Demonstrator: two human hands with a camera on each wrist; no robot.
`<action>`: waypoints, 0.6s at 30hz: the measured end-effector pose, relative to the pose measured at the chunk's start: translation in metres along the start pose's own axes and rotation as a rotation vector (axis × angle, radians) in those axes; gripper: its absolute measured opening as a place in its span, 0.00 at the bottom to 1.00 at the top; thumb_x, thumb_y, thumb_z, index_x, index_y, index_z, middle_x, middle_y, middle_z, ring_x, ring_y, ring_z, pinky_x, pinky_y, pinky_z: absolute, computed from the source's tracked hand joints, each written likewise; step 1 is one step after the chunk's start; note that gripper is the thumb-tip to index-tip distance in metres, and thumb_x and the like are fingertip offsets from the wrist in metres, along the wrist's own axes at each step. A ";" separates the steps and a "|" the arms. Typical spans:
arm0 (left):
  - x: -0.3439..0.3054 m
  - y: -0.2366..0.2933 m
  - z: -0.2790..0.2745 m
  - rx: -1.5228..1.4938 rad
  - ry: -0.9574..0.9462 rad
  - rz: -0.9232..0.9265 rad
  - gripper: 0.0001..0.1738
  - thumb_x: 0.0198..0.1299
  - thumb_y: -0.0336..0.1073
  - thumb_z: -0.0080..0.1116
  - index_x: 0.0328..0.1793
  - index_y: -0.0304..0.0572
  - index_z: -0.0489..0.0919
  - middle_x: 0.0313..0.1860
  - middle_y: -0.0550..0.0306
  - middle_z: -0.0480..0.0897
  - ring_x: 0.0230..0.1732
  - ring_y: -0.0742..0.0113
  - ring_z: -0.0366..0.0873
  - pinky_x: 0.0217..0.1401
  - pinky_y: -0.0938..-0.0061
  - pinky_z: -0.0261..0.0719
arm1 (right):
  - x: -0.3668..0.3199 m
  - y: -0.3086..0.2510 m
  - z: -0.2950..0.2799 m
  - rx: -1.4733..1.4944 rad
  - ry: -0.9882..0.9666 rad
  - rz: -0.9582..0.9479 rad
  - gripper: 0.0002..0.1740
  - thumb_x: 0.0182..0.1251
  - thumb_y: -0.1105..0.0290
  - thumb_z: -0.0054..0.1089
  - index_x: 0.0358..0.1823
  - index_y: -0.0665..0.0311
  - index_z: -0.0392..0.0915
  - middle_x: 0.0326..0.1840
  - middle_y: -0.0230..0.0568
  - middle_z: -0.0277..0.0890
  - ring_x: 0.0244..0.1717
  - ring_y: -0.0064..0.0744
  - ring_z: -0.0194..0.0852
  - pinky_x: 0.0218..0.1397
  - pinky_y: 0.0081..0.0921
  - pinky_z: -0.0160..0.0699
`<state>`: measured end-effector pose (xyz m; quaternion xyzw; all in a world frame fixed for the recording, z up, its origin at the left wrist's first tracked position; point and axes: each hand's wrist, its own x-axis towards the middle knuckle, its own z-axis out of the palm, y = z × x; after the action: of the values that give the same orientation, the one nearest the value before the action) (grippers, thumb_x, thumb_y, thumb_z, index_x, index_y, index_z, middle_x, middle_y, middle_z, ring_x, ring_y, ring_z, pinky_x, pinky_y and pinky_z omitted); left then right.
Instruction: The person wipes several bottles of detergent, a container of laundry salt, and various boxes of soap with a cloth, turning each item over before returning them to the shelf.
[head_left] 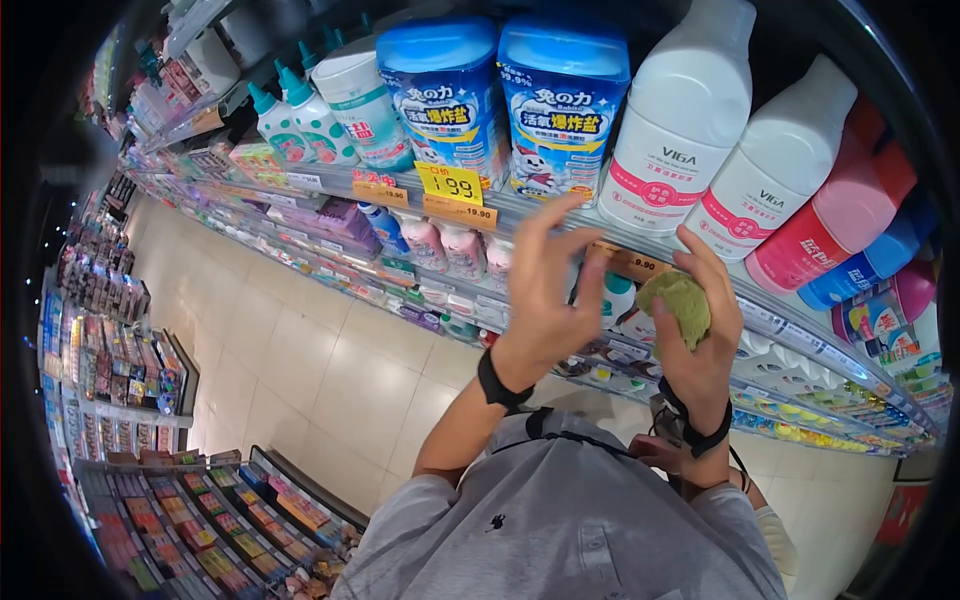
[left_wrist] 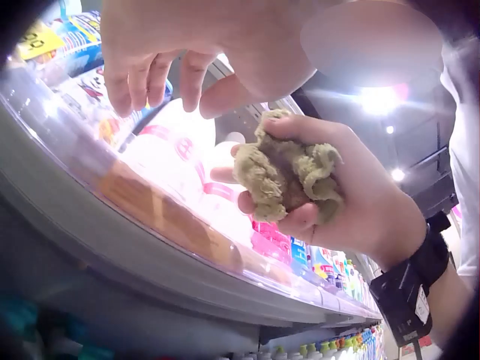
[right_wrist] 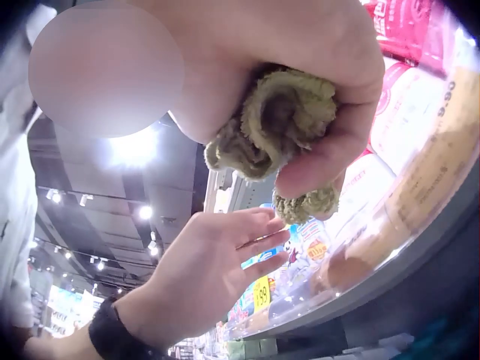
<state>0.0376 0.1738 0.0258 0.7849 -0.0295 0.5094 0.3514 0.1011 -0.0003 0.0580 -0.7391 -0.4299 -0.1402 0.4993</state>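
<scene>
You had the cloth point(head_left: 682, 303) bunched in your right hand point(head_left: 705, 355), near the shelf's front edge point(head_left: 800, 340), fingers and thumb curled round it. Its olive pile looked fuzzy, soft and limp, so it probably weighed little, would not break and was unlikely to slip; the thick folded middle seemed the best hold. Your left hand point(head_left: 545, 310) held nothing, its fingers loosely bent and somewhat apart. Beyond stood smooth, round-shouldered white bottles point(head_left: 680, 110) and boxy blue-lidded tubs point(head_left: 440, 105).
</scene>
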 end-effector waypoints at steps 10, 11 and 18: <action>0.027 -0.052 -0.087 0.143 0.305 -0.216 0.26 0.64 0.28 0.57 0.68 0.31 0.68 0.66 0.42 0.74 0.67 0.51 0.71 0.71 0.59 0.65 | 0.013 -0.014 0.021 0.286 -0.264 -0.106 0.25 0.54 0.75 0.67 0.57 0.68 0.76 0.71 0.58 0.68 0.67 0.52 0.73 0.67 0.37 0.69; 0.032 -0.056 -0.090 0.119 0.284 -0.223 0.27 0.65 0.29 0.57 0.70 0.31 0.67 0.67 0.41 0.73 0.68 0.51 0.70 0.72 0.59 0.64 | 0.019 -0.017 0.030 0.297 -0.290 -0.134 0.26 0.54 0.75 0.67 0.57 0.68 0.76 0.73 0.58 0.66 0.68 0.52 0.72 0.68 0.37 0.68; 0.049 -0.089 -0.092 -0.127 0.145 -0.275 0.31 0.68 0.31 0.56 0.73 0.25 0.62 0.70 0.35 0.71 0.72 0.51 0.68 0.76 0.60 0.61 | 0.055 -0.032 0.105 0.420 -0.322 -0.184 0.30 0.56 0.72 0.69 0.63 0.68 0.74 0.79 0.64 0.53 0.76 0.56 0.62 0.72 0.37 0.64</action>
<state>0.0255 0.3100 0.0412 0.7192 0.0715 0.5088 0.4678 0.0855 0.1212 0.0642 -0.5899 -0.5888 0.0266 0.5520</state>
